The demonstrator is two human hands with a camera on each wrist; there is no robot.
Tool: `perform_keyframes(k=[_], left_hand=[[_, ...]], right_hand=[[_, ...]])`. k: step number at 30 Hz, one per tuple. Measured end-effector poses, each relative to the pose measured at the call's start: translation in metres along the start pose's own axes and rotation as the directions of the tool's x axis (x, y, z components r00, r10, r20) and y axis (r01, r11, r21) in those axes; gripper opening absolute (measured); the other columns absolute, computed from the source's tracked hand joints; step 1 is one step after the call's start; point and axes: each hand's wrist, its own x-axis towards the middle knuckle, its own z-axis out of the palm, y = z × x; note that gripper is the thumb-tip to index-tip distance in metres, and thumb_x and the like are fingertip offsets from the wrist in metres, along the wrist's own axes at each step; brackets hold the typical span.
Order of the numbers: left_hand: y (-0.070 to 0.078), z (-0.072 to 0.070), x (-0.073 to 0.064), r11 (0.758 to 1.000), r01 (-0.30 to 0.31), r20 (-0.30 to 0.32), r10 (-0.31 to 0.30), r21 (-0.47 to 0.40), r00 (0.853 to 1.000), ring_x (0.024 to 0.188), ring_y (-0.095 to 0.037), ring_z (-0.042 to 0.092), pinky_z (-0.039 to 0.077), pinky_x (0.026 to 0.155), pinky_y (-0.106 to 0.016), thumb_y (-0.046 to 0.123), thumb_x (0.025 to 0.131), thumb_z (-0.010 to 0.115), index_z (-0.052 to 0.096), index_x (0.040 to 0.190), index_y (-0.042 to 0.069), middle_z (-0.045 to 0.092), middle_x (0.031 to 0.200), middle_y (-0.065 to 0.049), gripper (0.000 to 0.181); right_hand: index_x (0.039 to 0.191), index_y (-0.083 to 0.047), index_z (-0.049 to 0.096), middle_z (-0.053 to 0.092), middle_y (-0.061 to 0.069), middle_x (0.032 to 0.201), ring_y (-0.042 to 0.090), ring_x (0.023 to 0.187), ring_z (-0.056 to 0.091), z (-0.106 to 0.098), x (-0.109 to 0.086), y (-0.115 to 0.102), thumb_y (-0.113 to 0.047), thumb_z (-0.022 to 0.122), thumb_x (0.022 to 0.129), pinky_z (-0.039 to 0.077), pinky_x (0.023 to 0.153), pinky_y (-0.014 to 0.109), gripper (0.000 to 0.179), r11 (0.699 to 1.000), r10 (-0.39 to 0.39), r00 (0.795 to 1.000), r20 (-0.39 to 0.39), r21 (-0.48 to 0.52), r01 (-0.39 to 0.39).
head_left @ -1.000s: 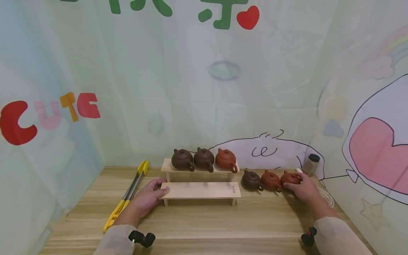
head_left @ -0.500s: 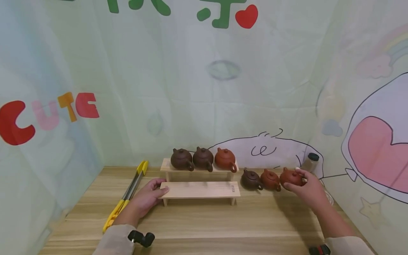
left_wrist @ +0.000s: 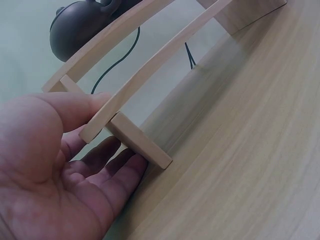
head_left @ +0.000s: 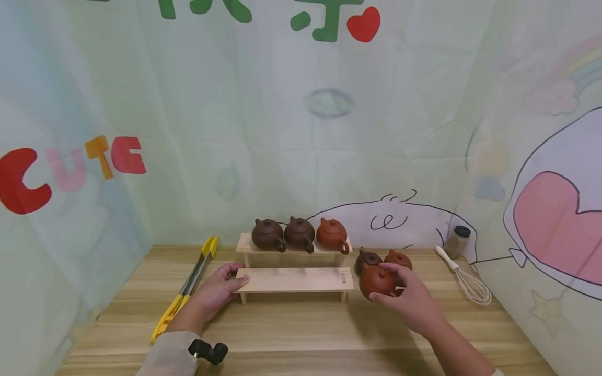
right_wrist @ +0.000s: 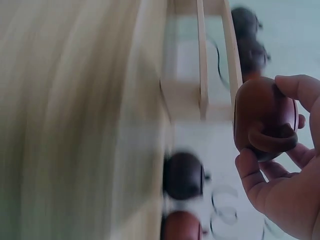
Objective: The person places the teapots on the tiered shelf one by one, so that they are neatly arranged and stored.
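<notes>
My right hand (head_left: 409,303) grips a reddish-brown clay teapot (head_left: 376,282) by its body, raised off the table at the right end of the low wooden shelf (head_left: 296,280). The right wrist view shows this teapot (right_wrist: 260,112) between thumb and fingers, its handle toward the camera. My left hand (head_left: 218,292) holds the left end of that lower shelf, thumb on the board and fingers around the leg (left_wrist: 140,140). On the upper shelf (head_left: 291,254) behind stand two dark brown teapots (head_left: 267,235) and one reddish teapot (head_left: 332,234).
Behind the held teapot, a dark teapot (head_left: 367,258) and a reddish teapot (head_left: 398,258) stand on the table. A whisk (head_left: 465,279) and a black-lidded jar (head_left: 458,242) are at the right. Yellow-tipped tongs (head_left: 188,287) lie at the left. A printed curtain hangs behind.
My right hand has lifted the rightmost reddish teapot from its row and carried it left and forward, in front of the other two. The whisk is uncovered. The left hand stays on the shelf.
</notes>
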Motion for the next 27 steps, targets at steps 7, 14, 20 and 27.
perform_keyframes(k=[7,14,20,27], left_hand=[[0.001,0.000,-0.001,1.000,0.006,0.004,-0.006,-0.005,1.000,0.137,-0.034,0.058,0.050,0.117,-0.056,0.025,0.109,0.064,0.038,0.157,0.001,0.037,0.165,-0.025,0.060],[0.002,0.000,0.001,1.000,0.004,0.007,-0.004,0.001,1.000,0.140,-0.037,0.056,0.048,0.118,-0.059,0.024,0.109,0.062,0.038,0.158,0.001,0.035,0.165,-0.025,0.058],[0.000,-0.002,0.002,1.000,0.003,0.010,-0.004,0.005,1.000,0.138,-0.036,0.057,0.050,0.116,-0.058,0.024,0.110,0.062,0.038,0.157,0.002,0.035,0.166,-0.026,0.058],[0.000,-0.002,0.002,1.000,-0.003,0.015,0.002,0.016,1.000,0.134,-0.032,0.061,0.055,0.111,-0.049,0.024,0.110,0.061,0.038,0.157,0.001,0.041,0.162,-0.026,0.057]], right_hand=[[0.139,-0.014,0.066,0.066,0.012,0.136,0.021,0.106,0.070,0.055,0.003,-0.029,-0.023,0.097,0.077,0.060,0.086,0.033,0.070,0.993,-0.069,0.996,0.056,0.100,0.063],[0.141,-0.011,0.063,0.065,0.014,0.136,0.023,0.106,0.070,0.097,0.012,-0.057,-0.024,0.094,0.080,0.061,0.085,0.034,0.070,0.977,-0.173,0.973,0.153,0.149,0.151],[0.141,-0.011,0.064,0.066,0.013,0.136,0.023,0.107,0.070,0.129,0.022,-0.076,-0.027,0.093,0.082,0.061,0.086,0.034,0.068,0.967,-0.223,0.954,0.198,0.168,0.192],[0.142,-0.012,0.065,0.068,0.008,0.133,0.020,0.106,0.069,0.160,0.035,-0.090,-0.027,0.092,0.082,0.061,0.085,0.035,0.068,0.962,-0.226,0.951,0.213,0.200,0.184]])
